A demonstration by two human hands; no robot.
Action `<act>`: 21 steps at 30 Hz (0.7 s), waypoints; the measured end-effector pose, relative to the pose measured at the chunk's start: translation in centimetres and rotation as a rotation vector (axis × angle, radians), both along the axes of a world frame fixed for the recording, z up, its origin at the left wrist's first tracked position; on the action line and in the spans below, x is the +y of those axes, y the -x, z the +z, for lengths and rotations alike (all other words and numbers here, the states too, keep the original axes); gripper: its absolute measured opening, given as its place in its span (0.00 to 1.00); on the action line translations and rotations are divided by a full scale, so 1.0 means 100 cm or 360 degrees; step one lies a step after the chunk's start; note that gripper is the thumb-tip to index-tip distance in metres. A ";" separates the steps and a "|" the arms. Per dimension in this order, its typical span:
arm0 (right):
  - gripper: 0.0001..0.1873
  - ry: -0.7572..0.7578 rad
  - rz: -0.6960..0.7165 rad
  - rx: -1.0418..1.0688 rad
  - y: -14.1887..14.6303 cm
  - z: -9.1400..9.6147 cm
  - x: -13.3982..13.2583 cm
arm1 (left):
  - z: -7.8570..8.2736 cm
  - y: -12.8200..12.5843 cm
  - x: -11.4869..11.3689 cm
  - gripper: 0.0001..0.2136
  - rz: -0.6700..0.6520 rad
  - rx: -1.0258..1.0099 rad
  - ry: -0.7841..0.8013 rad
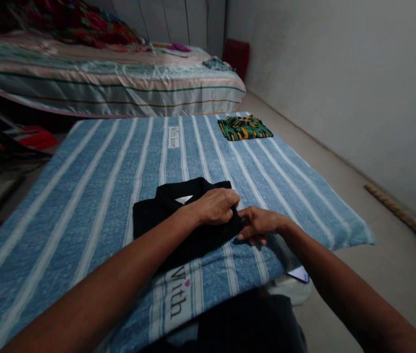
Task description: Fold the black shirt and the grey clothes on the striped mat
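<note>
A black collared shirt (193,245), folded into a compact shape, lies on the blue and white striped cloth (115,162) in front of me. A small white patch shows inside its collar. My left hand (217,205) reaches across the shirt, its fingers curled closed on the fabric near the right side. At the shirt's right edge, my right hand (259,223) pinches the black fabric between thumb and fingers. My left forearm hides part of the shirt.
A folded green, yellow and black patterned garment (245,128) lies at the cloth's far right corner. Beyond stands a bed (119,88) with a red floral blanket (83,22). A phone (299,274) is near my right forearm. A wooden pole (402,215) lies along the wall.
</note>
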State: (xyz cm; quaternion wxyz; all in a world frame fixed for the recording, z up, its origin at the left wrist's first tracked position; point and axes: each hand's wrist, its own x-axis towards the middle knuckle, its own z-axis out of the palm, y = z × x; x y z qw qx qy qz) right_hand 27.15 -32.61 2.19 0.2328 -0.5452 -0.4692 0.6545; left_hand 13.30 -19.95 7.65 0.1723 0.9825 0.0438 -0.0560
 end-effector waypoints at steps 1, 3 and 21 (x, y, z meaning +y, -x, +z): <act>0.20 0.0006 -0.0005 -0.0009 0.000 0.000 0.000 | -0.001 0.000 0.000 0.10 0.0003 -0.0004 -0.0001; 0.17 0.0012 -0.0030 -0.0020 0.001 -0.001 0.000 | -0.003 0.000 0.000 0.09 0.0010 -0.0015 -0.0009; 0.16 0.0039 -0.0469 0.0083 0.024 0.001 -0.011 | -0.043 0.013 0.009 0.08 0.0200 -0.0469 -0.0024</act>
